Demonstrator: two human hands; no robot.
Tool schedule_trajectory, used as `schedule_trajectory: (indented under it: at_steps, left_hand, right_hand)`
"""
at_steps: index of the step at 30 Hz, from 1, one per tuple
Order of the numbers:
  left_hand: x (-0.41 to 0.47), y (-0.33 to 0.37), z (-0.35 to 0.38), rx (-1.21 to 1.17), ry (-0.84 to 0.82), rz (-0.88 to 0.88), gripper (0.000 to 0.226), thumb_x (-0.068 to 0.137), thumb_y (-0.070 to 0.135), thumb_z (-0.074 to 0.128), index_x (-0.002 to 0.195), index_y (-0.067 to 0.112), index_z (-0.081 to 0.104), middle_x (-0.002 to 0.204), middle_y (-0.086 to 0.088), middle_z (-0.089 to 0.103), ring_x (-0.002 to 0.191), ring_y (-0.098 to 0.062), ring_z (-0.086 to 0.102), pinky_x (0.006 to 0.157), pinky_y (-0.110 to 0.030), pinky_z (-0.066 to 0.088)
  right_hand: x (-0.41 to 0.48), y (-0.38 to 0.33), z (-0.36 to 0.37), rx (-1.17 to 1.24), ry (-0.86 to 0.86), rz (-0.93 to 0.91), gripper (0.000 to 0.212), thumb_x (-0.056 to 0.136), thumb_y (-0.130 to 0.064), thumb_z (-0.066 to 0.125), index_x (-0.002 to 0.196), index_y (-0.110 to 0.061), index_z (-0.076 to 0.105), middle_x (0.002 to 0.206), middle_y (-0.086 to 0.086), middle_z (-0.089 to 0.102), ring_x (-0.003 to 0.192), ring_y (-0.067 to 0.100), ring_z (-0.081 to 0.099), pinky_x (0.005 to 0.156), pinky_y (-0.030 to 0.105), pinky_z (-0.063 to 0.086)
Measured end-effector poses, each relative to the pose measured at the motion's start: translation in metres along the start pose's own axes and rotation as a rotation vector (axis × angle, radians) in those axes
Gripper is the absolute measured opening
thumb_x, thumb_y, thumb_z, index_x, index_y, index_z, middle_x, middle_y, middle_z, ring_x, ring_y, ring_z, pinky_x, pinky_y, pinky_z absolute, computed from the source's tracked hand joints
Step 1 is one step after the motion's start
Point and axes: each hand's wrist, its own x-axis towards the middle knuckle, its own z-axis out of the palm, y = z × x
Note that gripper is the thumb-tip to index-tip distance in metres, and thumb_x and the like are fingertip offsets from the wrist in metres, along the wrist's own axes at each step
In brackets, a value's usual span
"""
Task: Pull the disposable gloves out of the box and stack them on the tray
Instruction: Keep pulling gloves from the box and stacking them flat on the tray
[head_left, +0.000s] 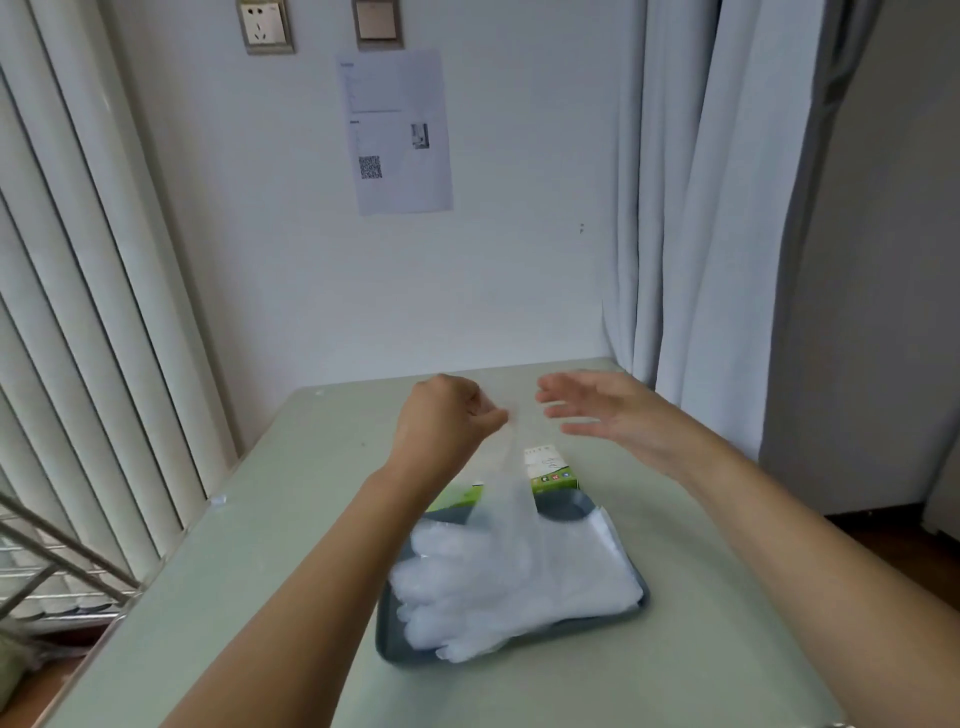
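Observation:
A grey tray (563, 506) lies on the table and carries a pile of clear disposable gloves (519, 577) whose fingers point left and spill over the tray's front-left rim. Behind the tray stands the green and white glove box (550, 467), partly hidden by a glove. My left hand (441, 421) is raised above the box and pinches one clear glove (506, 488), which hangs down from the fingers toward the tray. My right hand (608, 410) hovers just to the right of it, fingers straight and spread, holding nothing.
The pale green table (249, 545) stands against a white wall with a paper notice (397, 130). Vertical blinds (78, 312) and a metal rack (47, 571) lie to the left. Curtains (701, 234) hang at the right, past the table's edge.

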Motion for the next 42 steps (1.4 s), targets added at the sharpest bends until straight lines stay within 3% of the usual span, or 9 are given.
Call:
schedule_trajectory:
  at_steps: [4, 8, 12, 17, 21, 27, 35, 37, 42]
  left_hand:
    - [-0.002, 0.013, -0.01, 0.189, 0.026, 0.075, 0.021, 0.08, 0.026, 0.071, 0.066, 0.02, 0.056, 0.074, 0.003, 0.064, 0.071, -0.017, 0.058, 0.062, -0.026, 0.042]
    - [-0.004, 0.021, -0.015, 0.207, 0.015, 0.147, 0.018, 0.08, 0.023, 0.071, 0.069, 0.02, 0.057, 0.08, -0.001, 0.068, 0.079, -0.022, 0.063, 0.069, -0.03, 0.049]
    - [-0.006, 0.017, -0.019, 0.119, -0.001, 0.181, 0.023, 0.079, 0.031, 0.072, 0.069, 0.016, 0.058, 0.069, 0.005, 0.062, 0.073, -0.018, 0.062, 0.066, -0.029, 0.05]
    - [-0.01, -0.009, -0.012, 0.151, -0.224, 0.036, 0.026, 0.076, 0.025, 0.074, 0.066, 0.015, 0.052, 0.064, 0.006, 0.05, 0.06, -0.013, 0.047, 0.053, -0.023, 0.036]
    - [-0.016, -0.034, -0.015, -0.254, -0.396, -0.164, 0.012, 0.078, 0.014, 0.076, 0.08, 0.003, 0.073, 0.076, 0.002, 0.071, 0.07, -0.015, 0.066, 0.068, -0.013, 0.048]
    - [-0.02, -0.065, -0.015, -0.851, -0.599, -0.444, 0.014, 0.086, 0.011, 0.062, 0.088, -0.003, 0.064, 0.097, -0.018, 0.069, 0.092, -0.028, 0.066, 0.086, -0.033, 0.055]
    - [-0.019, -0.097, 0.015, -0.468, -0.564, -0.579, 0.02, 0.088, 0.015, 0.068, 0.077, -0.002, 0.07, 0.058, -0.011, 0.06, 0.041, -0.013, 0.05, 0.055, -0.019, 0.042]
    - [-0.019, -0.1, 0.025, -0.343, -0.587, -0.586, 0.024, 0.087, 0.02, 0.069, 0.077, -0.001, 0.072, 0.051, -0.005, 0.057, 0.045, -0.014, 0.051, 0.066, -0.024, 0.041]
    - [-0.017, -0.101, 0.049, -0.074, -0.594, -0.561, 0.018, 0.085, 0.025, 0.066, 0.08, 0.008, 0.069, 0.059, -0.001, 0.059, 0.04, -0.009, 0.047, 0.047, -0.013, 0.04]
  right_hand:
    - [-0.013, -0.028, 0.016, -0.388, -0.028, -0.028, 0.086, 0.06, -0.054, 0.077, 0.136, -0.025, 0.049, 0.116, -0.016, 0.057, 0.106, 0.0, 0.058, 0.089, 0.02, 0.045]
    - [-0.015, -0.03, 0.034, -0.631, 0.077, -0.06, 0.07, 0.076, -0.036, 0.078, 0.137, -0.023, 0.047, 0.118, -0.006, 0.053, 0.1, 0.01, 0.057, 0.082, 0.023, 0.045]
    - [-0.01, -0.029, 0.038, -0.721, 0.208, -0.179, 0.014, 0.085, -0.019, 0.065, 0.087, -0.006, 0.068, 0.08, 0.004, 0.063, 0.07, 0.018, 0.052, 0.061, 0.028, 0.039]
    - [-0.008, -0.031, 0.032, -0.481, 0.186, -0.14, 0.027, 0.093, -0.01, 0.054, 0.067, -0.014, 0.062, 0.07, -0.003, 0.065, 0.061, 0.0, 0.062, 0.068, 0.013, 0.049]
    - [-0.008, -0.029, 0.019, -0.416, 0.248, -0.078, 0.027, 0.096, -0.011, 0.049, 0.072, -0.009, 0.062, 0.068, 0.001, 0.06, 0.057, 0.006, 0.056, 0.05, 0.007, 0.043]
    - [-0.006, 0.008, 0.017, -0.226, 0.194, 0.085, 0.028, 0.098, -0.014, 0.051, 0.072, -0.009, 0.061, 0.054, 0.003, 0.055, 0.038, 0.01, 0.052, 0.04, 0.016, 0.041]
    - [-0.003, 0.085, 0.032, -0.693, 0.229, 0.196, 0.039, 0.092, -0.033, 0.058, 0.062, -0.008, 0.059, 0.053, 0.002, 0.055, 0.056, 0.02, 0.056, 0.064, 0.03, 0.046]
    - [-0.003, 0.1, 0.035, -0.693, 0.218, 0.284, 0.038, 0.091, -0.036, 0.057, 0.068, -0.007, 0.058, 0.066, 0.01, 0.065, 0.059, 0.026, 0.057, 0.067, 0.031, 0.051]
    - [-0.007, 0.125, 0.037, -0.781, 0.271, 0.417, 0.035, 0.096, -0.032, 0.046, 0.066, -0.014, 0.042, 0.098, 0.016, 0.066, 0.081, 0.032, 0.058, 0.063, 0.028, 0.039]
